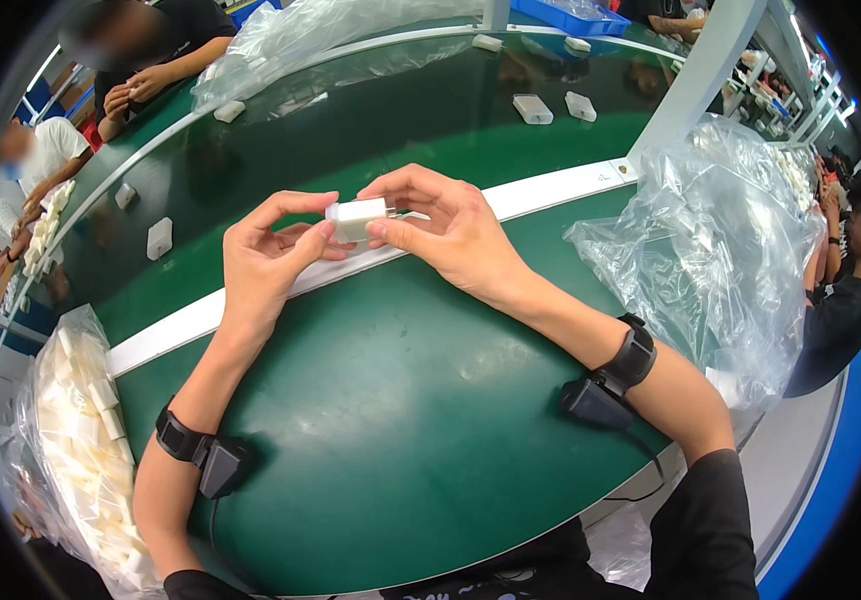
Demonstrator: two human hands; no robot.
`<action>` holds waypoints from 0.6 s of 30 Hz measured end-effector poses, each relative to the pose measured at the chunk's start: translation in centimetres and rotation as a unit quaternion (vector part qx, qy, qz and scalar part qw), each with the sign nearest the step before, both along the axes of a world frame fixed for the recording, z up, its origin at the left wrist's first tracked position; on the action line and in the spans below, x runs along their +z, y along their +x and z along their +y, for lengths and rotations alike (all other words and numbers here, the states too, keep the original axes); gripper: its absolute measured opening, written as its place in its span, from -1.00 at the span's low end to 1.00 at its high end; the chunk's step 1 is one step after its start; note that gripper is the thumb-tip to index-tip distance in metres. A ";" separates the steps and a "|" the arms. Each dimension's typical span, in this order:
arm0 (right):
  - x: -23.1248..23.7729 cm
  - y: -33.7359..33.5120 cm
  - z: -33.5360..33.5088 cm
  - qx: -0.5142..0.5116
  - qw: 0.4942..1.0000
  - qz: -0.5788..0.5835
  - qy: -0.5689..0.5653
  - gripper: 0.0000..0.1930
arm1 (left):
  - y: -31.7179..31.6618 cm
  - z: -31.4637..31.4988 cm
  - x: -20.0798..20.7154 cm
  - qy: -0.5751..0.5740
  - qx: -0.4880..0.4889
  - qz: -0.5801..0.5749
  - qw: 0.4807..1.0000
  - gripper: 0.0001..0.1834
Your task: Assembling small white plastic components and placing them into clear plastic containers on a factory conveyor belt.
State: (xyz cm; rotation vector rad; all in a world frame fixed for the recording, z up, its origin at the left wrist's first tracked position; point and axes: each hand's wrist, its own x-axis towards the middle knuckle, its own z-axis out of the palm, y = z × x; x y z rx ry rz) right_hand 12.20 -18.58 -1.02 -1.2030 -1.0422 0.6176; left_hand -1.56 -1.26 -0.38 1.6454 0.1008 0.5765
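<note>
Above a green table [380, 420], the left hand [265, 260] and right hand [450, 235] pinch one small white plug block [355, 218] between fingertips, each grip pressed onto an end. Several like blocks lie on the belt [430, 110] beyond the white rail [550, 190]. Bags of blocks [75, 440] and a clear bag [720, 250] hem both sides; the middle lies open.

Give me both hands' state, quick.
Left hand: fingers pinch one end of the white block.
Right hand: fingers grip the block's other end.
</note>
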 end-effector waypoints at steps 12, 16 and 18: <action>-0.2 -0.5 0.1 -0.038 0.999 0.002 0.023 -0.76 | 0.0 0.0 0.0 0.012 -0.037 -0.017 0.999 -0.87; -0.6 -0.2 0.2 -0.033 0.996 -0.073 0.049 -0.79 | -0.1 0.0 0.2 -0.026 -0.059 0.010 0.998 -0.87; -0.6 -0.2 0.3 -0.031 0.994 -0.096 0.048 -0.80 | -0.1 -0.1 0.1 -0.030 -0.061 0.013 0.998 -0.87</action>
